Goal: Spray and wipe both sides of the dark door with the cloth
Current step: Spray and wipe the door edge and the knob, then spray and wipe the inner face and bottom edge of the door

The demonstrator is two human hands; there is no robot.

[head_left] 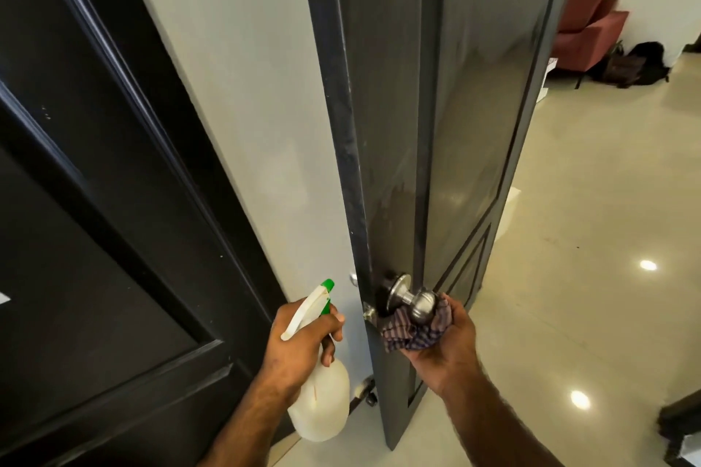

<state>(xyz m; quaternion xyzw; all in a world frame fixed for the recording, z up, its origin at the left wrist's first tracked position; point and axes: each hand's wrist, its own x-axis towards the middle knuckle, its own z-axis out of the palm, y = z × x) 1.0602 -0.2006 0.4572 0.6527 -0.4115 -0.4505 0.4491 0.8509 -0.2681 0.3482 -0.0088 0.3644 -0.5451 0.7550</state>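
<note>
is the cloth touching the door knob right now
Touching: in the head view the checked cloth, bunched in the right hand, is pressed against the underside of the metal knob.

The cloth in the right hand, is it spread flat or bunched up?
Bunched up. The checked cloth sits crumpled in the right hand, pressed against the round metal knob of the dark door.
</note>
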